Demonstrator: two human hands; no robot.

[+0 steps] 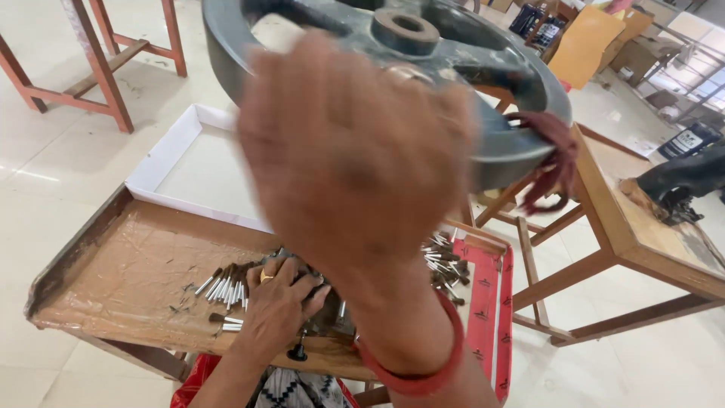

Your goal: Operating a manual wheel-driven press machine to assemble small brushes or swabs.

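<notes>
My right hand [355,151] is raised close to the camera, blurred, with its fingers curled onto a big grey spoked wheel [498,68]. A red bangle [423,374] circles that wrist. Lower down, my left hand [276,310], wearing a gold ring, rests on a heap of small metal-tipped brush pieces [223,287]. Its fingers are closed around some of them. The heap lies on a wooden tray [113,264] lined with brown plastic. More of these pieces [445,264] show to the right of my right forearm.
A shallow white box [196,159] lies behind the tray. Dark red cloth strips [555,162] hang from the wheel's rim. Red tape [483,302] covers the tray's right edge. A wooden table [642,234] with a dark machine [680,181] stands at right, a wooden frame [98,68] top left.
</notes>
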